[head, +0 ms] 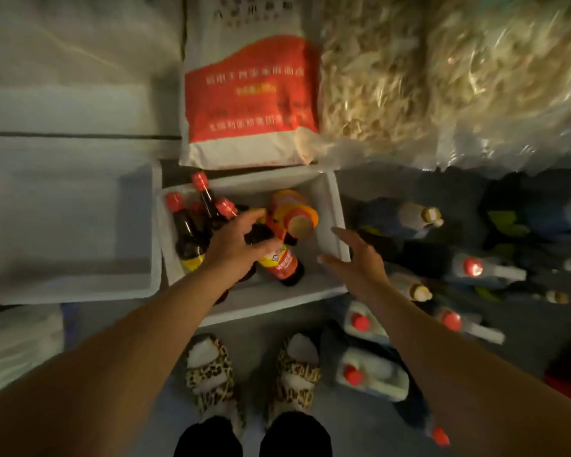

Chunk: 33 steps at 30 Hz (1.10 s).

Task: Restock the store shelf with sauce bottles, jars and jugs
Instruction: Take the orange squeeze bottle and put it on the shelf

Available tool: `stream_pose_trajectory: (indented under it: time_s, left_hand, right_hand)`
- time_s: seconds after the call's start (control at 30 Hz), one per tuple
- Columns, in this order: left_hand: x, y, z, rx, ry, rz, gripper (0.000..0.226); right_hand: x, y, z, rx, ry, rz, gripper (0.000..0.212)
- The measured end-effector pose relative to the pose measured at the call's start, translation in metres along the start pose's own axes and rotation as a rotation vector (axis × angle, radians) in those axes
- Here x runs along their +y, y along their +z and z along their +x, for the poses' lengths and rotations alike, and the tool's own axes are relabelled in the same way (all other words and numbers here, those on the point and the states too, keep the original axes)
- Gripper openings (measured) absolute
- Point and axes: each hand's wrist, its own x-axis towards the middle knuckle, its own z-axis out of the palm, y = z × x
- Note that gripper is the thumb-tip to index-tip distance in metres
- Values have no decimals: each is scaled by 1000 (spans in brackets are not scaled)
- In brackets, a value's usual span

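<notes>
The sauce bottles (192,229) lie and stand mixed in a white foam box (338,222) on the floor, just in front of the person's feet, and the left hand (236,245) is curled over a dark bottle with an orange label (279,262) in the middle of the box. The right hand (356,258) hovers over the box's right wall with fingers spread, holding nothing. I think it is best to grip this bottle firmly by its body, then lift straight up so the red-capped neighbours do not fall.

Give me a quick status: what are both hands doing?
Left hand gripping a dark sauce bottle in the white foam box. Right hand open over the box's edge. Nothing blocking.
</notes>
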Motion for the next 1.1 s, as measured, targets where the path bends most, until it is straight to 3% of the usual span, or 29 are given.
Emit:
stream_pose_trajectory:
  time_s: [0.27, 0.4, 0.6, 0.83, 0.9, 1.03, 1.1]
  left_hand:
    - [-39, 54, 88, -98, 251, 255, 100]
    - [-37, 58, 109, -64, 382, 322, 95]
    - [7, 36, 104, -97, 338, 216, 78]
    - [99, -4, 19, -231, 172, -48, 76]
    - [122, -16, -19, -257, 103, -144, 66]
    - [166, -47, -88, -163, 43, -368, 21]
    - [192, -68, -118, -120, 31, -435, 30]
  right_hand:
    - [25, 43, 87, -26, -166, 85, 86]
    - [15, 46, 104, -16, -256, 152, 78]
    - [-8, 15, 103, 61, -327, 79, 64]
    - [-47, -45, -6, -80, -306, 582, 54]
    - [-52, -60, -48, -158, -274, 626, 50]
    - [-59, -80, -137, -331, -109, 588, 51]
    - [-73, -88, -180, -344, -57, 595, 52]
